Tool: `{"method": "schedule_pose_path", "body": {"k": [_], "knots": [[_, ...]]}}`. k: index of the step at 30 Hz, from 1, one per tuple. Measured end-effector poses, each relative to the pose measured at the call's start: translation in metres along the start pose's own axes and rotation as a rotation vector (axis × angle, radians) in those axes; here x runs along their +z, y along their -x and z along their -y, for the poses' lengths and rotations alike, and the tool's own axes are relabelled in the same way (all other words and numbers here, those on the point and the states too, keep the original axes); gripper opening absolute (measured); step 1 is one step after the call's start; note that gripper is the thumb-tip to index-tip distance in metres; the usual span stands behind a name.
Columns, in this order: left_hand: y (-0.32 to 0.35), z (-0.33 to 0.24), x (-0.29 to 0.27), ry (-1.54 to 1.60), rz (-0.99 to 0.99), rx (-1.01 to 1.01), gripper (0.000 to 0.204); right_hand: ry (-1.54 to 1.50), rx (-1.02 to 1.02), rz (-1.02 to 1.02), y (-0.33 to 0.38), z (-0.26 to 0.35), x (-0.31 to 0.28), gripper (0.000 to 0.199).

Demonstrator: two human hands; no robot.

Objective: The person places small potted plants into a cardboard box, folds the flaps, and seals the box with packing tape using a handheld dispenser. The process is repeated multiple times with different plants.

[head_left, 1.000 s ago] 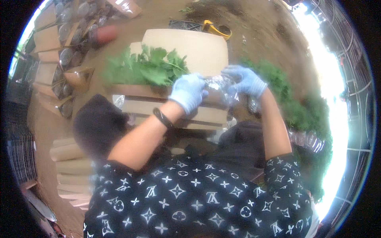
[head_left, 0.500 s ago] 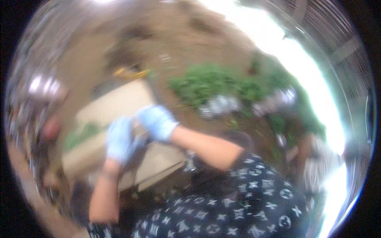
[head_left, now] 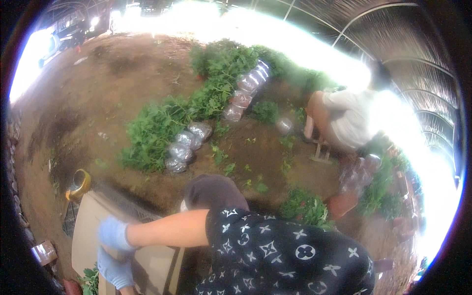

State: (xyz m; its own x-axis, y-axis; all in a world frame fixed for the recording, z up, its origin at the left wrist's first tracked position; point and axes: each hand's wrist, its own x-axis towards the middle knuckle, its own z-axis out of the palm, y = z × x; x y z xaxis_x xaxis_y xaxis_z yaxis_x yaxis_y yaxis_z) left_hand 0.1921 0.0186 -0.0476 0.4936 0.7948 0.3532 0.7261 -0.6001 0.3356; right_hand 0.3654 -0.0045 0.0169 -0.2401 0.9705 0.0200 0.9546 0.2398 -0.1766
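Observation:
My right hand [head_left: 116, 233], in a pale blue glove, is over a beige cardboard box [head_left: 88, 216] at the lower left. Its fingers are smeared by motion. Just below it is my left hand [head_left: 115, 271], gloved alike, its fingers bent together. A small tan surface shows between the two hands; what they grip, if anything, I cannot make out. Green leaves [head_left: 91, 280] show at the box's left side. A yellow tape roll or dispenser [head_left: 79, 185] is beyond the box's far corner, by a dark plastic crate [head_left: 70, 219].
Leafy green plants with silvery wrapped bundles [head_left: 181, 150] lie across the soil ahead. To the right, a person in a white shirt [head_left: 349, 118] bends low by a small stool [head_left: 322, 153]. More wrapped bundles [head_left: 361, 174] lie nearer on the right. My knee [head_left: 216, 191] is beside the box.
My view has swung right and up, so the box and both hands now appear farther left and lower. The person and the plant rows have come into clearer view.

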Motion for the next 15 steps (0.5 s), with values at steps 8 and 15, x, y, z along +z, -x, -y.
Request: {"method": "schedule_pose_path", "body": {"k": [8, 15], "knots": [[0.003, -0.001, 0.001, -0.062, 0.043, -0.068, 0.077, -0.03, -0.134, 0.095, 0.0, -0.014, 0.004, 0.033], [-0.005, -0.035, -0.008, 0.062, 0.151, -0.023, 0.05, -0.07, -0.188, 0.089, 0.001, -0.014, -0.005, 0.031]]}}
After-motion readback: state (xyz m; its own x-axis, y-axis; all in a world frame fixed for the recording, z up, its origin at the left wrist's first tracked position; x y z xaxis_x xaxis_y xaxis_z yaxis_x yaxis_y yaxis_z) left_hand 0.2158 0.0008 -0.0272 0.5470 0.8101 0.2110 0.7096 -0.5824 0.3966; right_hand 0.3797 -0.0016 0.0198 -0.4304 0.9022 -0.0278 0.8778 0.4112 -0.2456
